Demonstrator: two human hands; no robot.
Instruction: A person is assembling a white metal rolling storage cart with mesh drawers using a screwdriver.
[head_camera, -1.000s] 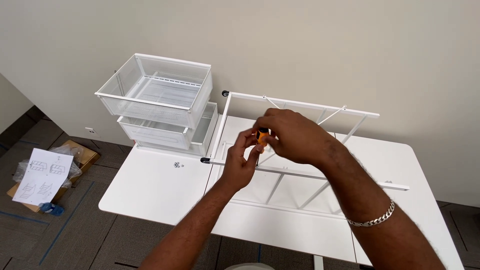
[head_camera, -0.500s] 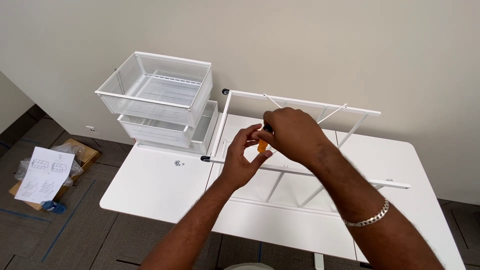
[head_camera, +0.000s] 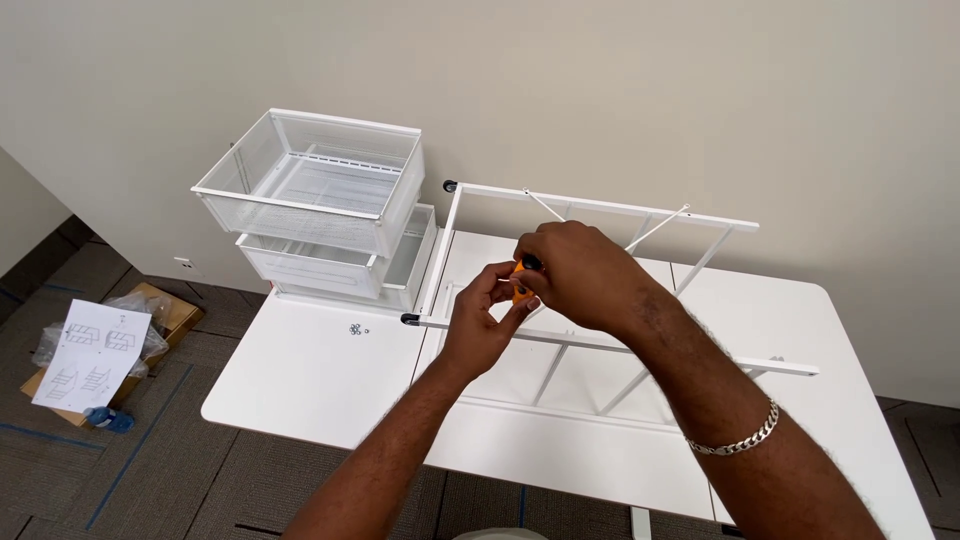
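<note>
1. Two white mesh drawer baskets (head_camera: 310, 195) stand stacked at the far left corner of the white table (head_camera: 300, 380). Nothing shows through the upper one's mesh; the lower one's inside is mostly hidden.
2. A white wire frame (head_camera: 600, 345) stands on the table's middle. Its long rails run left to right, and black end caps sit on the left corners.
3. The right hand (head_camera: 585, 272) is curled over a small orange-handled screwdriver (head_camera: 520, 285), which sits just above the frame's near rail. Most of the tool is covered, so its direction cannot be told.
4. The left hand (head_camera: 485, 320) pinches at the tool from below, thumb and fingertips drawn together, touching the right hand.
5. A few small screws (head_camera: 357, 328) lie on the table beside the frame's near left corner.
6. A printed instruction sheet (head_camera: 92, 355) rests on packaging on the floor at left.
</note>
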